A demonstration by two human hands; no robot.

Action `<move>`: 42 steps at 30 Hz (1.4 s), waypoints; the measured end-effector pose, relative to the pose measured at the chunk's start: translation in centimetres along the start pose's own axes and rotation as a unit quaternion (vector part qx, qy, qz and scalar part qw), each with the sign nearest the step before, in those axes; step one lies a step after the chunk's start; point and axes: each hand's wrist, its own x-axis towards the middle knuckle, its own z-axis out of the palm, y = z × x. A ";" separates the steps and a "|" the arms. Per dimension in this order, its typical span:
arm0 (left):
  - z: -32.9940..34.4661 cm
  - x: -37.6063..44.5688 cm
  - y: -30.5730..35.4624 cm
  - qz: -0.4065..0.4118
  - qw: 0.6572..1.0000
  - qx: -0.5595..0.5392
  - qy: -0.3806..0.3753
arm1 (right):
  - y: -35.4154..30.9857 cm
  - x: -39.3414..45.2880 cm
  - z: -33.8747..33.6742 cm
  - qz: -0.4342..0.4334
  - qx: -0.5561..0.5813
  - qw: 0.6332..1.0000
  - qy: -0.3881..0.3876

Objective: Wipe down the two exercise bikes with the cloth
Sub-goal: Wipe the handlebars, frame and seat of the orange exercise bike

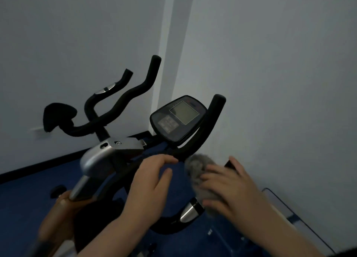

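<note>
The near exercise bike has a black console (178, 118) with a grey screen and curved black handlebars (209, 127). My left hand (152, 179) rests its fingertips on the bar just below the console, fingers relaxed. My right hand (229, 187) presses a blurred grey cloth (197, 168) against the right handlebar, above its chrome sensor grip (190, 211). Behind and to the left stands the second bike, with black handlebars (123, 102) and a silver frame housing (102, 154).
White walls meet in a corner straight behind the bikes. Blue floor (25, 195) lies below with a black skirting strip. A glass-like panel edge (289, 212) runs along the right wall. A black knob (58, 191) sits low on the left.
</note>
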 end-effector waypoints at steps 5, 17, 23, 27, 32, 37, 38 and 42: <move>1.6 -2.0 0.3 -0.079 0.996 -0.046 0.009 | -1.8 -1.3 4.5 -0.070 0.016 0.997 0.014; 6.3 -6.2 2.7 -0.139 0.981 0.000 0.133 | 6.3 -1.2 5.1 -0.207 0.011 0.960 0.188; 8.8 -4.4 4.0 -0.107 0.980 0.029 0.164 | 9.1 -0.3 2.3 -0.085 0.226 0.923 0.300; 10.3 -3.0 4.3 -0.163 0.973 0.067 0.150 | 9.3 -1.7 2.3 0.141 0.452 0.825 0.308; 11.4 -3.3 4.6 -0.173 0.932 0.283 0.147 | 4.1 -1.7 4.5 0.310 0.669 0.622 0.264; 10.3 -4.3 3.4 -0.180 0.934 0.260 0.164 | -0.8 -2.2 6.0 0.277 0.725 0.580 0.248; 10.1 -4.5 3.2 -0.179 0.928 0.290 0.153 | -1.3 -2.7 6.3 0.271 0.724 0.588 0.238; 10.3 -4.7 3.0 -0.165 0.909 0.351 0.153 | -0.2 -1.3 6.0 0.253 0.702 0.608 0.270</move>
